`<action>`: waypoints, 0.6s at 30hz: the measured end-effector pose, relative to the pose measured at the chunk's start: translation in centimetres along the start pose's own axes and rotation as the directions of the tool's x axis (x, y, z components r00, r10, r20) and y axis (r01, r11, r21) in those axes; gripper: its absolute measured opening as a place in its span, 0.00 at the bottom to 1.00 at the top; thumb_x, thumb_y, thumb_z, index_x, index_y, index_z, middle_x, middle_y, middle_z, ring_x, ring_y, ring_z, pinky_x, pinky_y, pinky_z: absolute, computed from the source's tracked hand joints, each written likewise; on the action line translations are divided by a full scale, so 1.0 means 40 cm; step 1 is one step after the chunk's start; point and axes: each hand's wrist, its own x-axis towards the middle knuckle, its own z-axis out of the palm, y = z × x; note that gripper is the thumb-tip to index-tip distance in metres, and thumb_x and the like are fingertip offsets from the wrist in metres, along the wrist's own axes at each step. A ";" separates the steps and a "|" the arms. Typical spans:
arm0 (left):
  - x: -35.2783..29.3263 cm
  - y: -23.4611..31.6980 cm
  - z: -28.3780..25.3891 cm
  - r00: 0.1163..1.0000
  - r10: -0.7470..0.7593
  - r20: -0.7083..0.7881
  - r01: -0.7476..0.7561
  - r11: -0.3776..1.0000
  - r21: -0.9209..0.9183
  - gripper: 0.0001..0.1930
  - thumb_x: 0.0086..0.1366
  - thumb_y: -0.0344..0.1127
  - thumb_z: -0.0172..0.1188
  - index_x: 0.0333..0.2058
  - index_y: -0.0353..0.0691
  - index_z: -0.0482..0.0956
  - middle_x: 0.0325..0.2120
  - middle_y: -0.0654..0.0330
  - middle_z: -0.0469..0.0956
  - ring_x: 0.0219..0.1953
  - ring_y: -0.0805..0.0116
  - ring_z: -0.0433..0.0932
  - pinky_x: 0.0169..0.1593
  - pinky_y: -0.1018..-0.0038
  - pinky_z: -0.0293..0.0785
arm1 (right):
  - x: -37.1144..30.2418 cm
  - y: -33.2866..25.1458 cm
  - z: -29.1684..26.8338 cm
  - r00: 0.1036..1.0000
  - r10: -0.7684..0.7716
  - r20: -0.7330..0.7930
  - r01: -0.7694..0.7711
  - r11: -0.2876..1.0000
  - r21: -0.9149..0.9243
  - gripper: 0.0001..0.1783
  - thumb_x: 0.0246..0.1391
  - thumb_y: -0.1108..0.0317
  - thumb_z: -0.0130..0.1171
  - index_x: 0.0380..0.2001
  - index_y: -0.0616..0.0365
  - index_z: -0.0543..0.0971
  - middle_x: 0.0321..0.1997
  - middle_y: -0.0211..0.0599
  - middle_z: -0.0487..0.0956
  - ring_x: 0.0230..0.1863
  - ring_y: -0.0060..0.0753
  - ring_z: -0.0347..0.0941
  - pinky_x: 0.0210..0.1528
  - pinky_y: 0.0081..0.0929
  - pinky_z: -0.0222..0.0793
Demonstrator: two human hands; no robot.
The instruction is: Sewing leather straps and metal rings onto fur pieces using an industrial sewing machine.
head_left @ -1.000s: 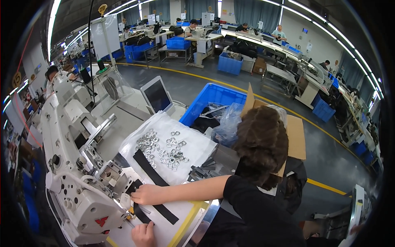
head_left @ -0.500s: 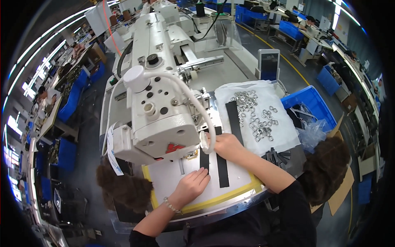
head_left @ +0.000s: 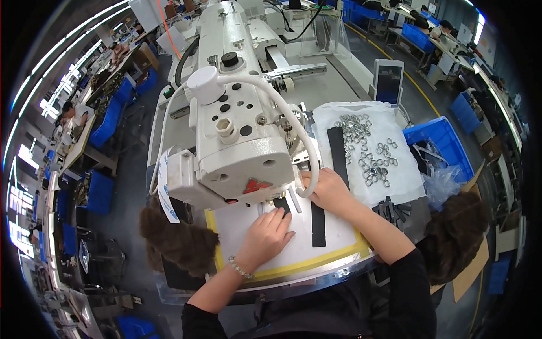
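My left hand (head_left: 267, 236) lies with its fingers flat on a short visible piece of black strap (head_left: 281, 205), under the front of the white sewing machine head (head_left: 243, 164). The rest of that strap is hidden by the hand and the machine. Beside the machine head my right hand (head_left: 332, 193) is closed, its fingertips partly behind a white hose (head_left: 302, 135); what they grip, if anything, is hidden. A second black strap (head_left: 319, 227) lies on the white work plate (head_left: 293, 248), running below the right hand.
On a white cloth (head_left: 384, 192) to the right are several metal rings (head_left: 372, 164) and another black strap (head_left: 337, 150). Short black pieces (head_left: 391, 212) lie by its near edge. A blue bin (head_left: 440, 135) with clear plastic stands beyond. Brown fur (head_left: 175, 237) hangs at the left.
The head view has shifted, so the scene sits further right. My left hand and the strap under it have moved left and away from me, under the machine head. The right hand stays by the hose.
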 end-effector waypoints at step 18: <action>0.002 -0.019 0.006 0.994 -0.090 0.056 0.087 0.994 0.065 0.33 0.56 0.52 0.63 0.53 0.31 0.72 0.51 0.42 0.72 0.53 0.47 0.72 0.58 0.58 0.67 | -0.010 0.004 0.003 0.997 0.077 0.012 -0.078 0.995 0.069 0.10 0.47 0.70 0.61 0.35 0.55 0.81 0.43 0.33 0.81 0.41 0.34 0.77 0.45 0.32 0.69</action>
